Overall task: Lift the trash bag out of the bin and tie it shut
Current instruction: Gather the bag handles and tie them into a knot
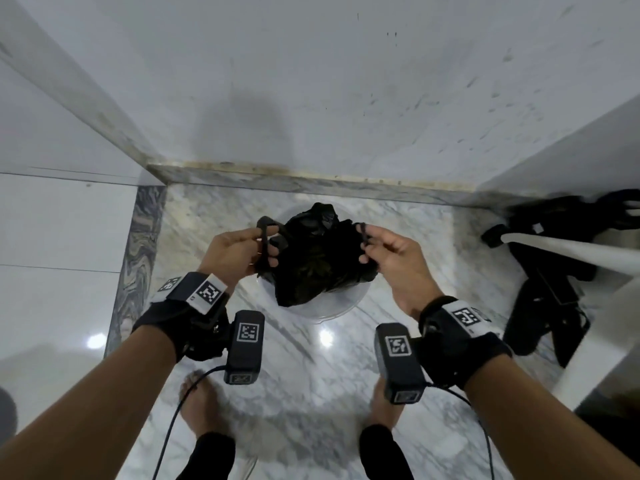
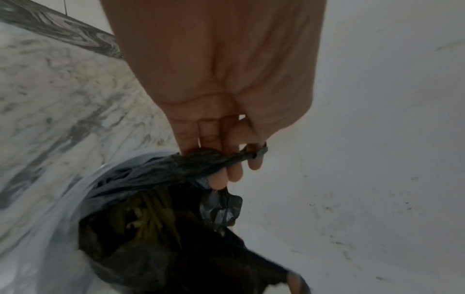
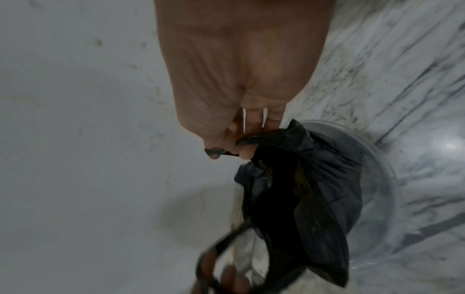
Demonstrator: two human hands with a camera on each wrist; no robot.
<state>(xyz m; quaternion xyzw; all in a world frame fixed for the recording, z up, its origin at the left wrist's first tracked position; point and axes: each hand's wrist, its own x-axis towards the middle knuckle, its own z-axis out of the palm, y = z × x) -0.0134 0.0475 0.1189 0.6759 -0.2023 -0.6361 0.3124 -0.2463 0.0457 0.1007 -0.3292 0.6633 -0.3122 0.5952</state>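
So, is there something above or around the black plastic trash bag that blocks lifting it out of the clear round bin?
Nothing visible blocks it. The left hand and right hand grip the handles of the black plastic trash bag, above the clear round bin.

1. Both forearms are bare, no sleeves on them
2. The left hand (image 1: 239,252) and the right hand (image 1: 394,252) each have a black wrist strap with white square code tags
3. Under each wrist hangs a black camera box with a code tag, and a thin dark cable goes from it
4. The feet are bare, the trouser legs are black
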